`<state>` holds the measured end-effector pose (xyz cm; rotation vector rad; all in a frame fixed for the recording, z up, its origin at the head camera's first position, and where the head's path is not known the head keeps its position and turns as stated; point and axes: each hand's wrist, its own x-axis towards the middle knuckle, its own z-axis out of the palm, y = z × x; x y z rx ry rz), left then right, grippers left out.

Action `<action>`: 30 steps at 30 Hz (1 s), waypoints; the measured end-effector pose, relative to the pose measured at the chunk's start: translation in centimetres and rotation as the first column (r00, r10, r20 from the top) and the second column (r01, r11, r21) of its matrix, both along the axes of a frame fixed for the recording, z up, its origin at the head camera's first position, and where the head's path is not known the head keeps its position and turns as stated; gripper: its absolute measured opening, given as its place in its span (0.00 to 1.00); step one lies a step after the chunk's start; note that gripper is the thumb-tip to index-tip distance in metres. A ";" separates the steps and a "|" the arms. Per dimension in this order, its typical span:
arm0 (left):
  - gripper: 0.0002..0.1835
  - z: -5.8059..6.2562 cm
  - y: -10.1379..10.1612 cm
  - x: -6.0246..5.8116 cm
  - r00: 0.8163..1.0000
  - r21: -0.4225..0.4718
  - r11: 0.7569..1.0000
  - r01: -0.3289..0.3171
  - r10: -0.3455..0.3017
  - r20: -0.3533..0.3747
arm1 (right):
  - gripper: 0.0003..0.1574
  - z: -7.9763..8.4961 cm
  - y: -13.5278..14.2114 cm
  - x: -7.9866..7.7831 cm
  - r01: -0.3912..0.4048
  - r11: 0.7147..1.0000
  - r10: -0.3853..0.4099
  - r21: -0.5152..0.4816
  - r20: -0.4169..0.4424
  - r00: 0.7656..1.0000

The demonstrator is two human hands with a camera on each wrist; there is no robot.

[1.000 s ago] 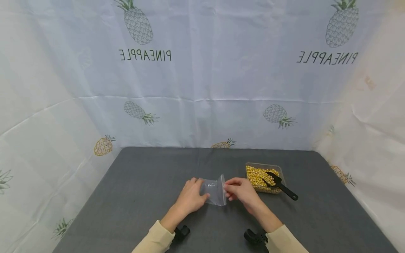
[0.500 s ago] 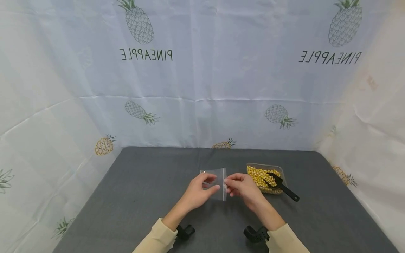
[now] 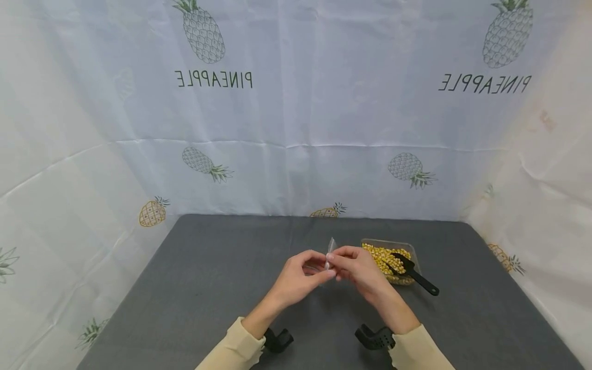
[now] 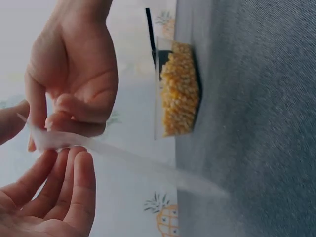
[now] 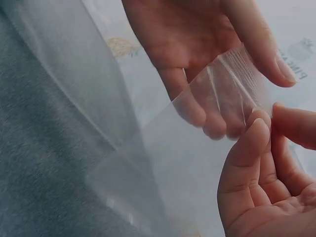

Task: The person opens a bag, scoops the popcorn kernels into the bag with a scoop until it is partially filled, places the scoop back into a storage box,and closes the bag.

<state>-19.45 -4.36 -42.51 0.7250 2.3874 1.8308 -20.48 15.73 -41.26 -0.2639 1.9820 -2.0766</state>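
A small clear zip bag is held up between the two hands, edge-on in the head view. My right hand pinches its zip end between thumb and fingertips. The fingers of my left hand touch the bag from the other side, with its thumb standing apart from the film. Seen in the right wrist view, the bag hangs flat and see-through, creased near the pinch, with the left fingers showing through it. In the left wrist view the bag is a thin blurred strip slanting down above the table.
Behind my right hand a clear plastic box holds yellow corn kernels. A black scoop lies in the kernels, its handle over the box's right side. The grey table meets a pineapple-print curtain.
The bag has been lifted from the table and turned edge-on. My left hand has moved right and up against it, close to the right hand, which keeps its pinch on the zip end.
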 end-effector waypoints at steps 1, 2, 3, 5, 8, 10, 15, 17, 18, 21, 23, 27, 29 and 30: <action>0.17 0.1 0.1 0.0 1.000 0.012 1.000 0.004 -0.004 0.004 | 0.15 0.2 0.0 0.0 -0.004 1.000 0.004 -0.008 -0.003 1.000; 0.17 0.2 0.2 0.0 1.000 0.026 1.000 0.008 -0.008 0.008 | 0.14 0.3 0.1 -0.1 -0.008 1.000 0.008 -0.014 -0.006 1.000; 0.17 0.3 0.3 0.0 1.000 0.045 0.999 0.013 -0.013 0.010 | 0.12 0.5 0.1 -0.1 -0.008 1.000 0.007 -0.022 -0.006 1.000; 0.16 0.6 0.6 -0.2 1.000 0.092 0.995 0.028 -0.029 0.011 | 0.11 0.9 0.2 -0.2 -0.008 0.999 0.007 -0.032 -0.010 1.000; 0.13 1.0 0.8 -0.5 1.000 0.138 0.990 0.032 -0.031 -0.005 | 0.10 1.5 0.3 -0.4 0.004 0.999 -0.005 -0.034 -0.023 1.000; 0.13 1.3 1.0 -0.7 1.000 0.144 0.989 0.018 -0.016 -0.020 | 0.11 1.8 0.4 -0.5 0.016 0.999 -0.017 -0.032 -0.029 0.999; 0.11 1.9 1.3 -0.9 0.998 0.105 0.993 -0.053 0.057 -0.036 | 0.13 2.0 0.3 -0.7 0.031 0.999 -0.032 -0.024 -0.037 0.999; 0.11 2.0 1.3 -1.0 0.996 0.089 0.993 -0.078 0.082 -0.044 | 0.14 2.0 0.2 -0.8 0.021 1.000 -0.022 -0.024 -0.044 0.999; 0.10 2.1 1.4 -1.1 0.994 0.079 0.993 -0.090 0.094 -0.050 | 0.14 2.0 0.1 -0.8 0.016 1.000 -0.018 -0.026 -0.048 0.999; 0.10 2.3 1.4 -1.3 0.991 0.057 0.993 -0.106 0.110 -0.074 | 0.15 2.0 0.0 -0.8 0.004 0.999 -0.006 -0.039 -0.056 0.998; 0.10 2.3 1.3 -1.4 0.990 0.040 0.994 -0.101 0.104 -0.091 | 0.15 1.9 -0.1 -0.8 -0.001 0.999 -0.002 -0.047 -0.060 0.998; 0.10 2.2 1.4 -1.4 0.994 0.022 0.998 -0.059 0.061 -0.088 | 0.13 1.6 -0.2 -0.5 -0.017 0.998 0.013 -0.056 -0.068 0.998; 0.11 1.9 1.4 -1.4 0.996 0.023 0.999 -0.033 0.035 -0.080 | 0.12 1.4 -0.2 -0.3 -0.032 0.998 0.027 -0.060 -0.078 0.997; 0.11 1.8 1.5 -1.3 0.997 0.026 0.999 -0.026 0.028 -0.075 | 0.12 1.3 -0.3 -0.2 -0.040 0.997 0.034 -0.064 -0.083 0.996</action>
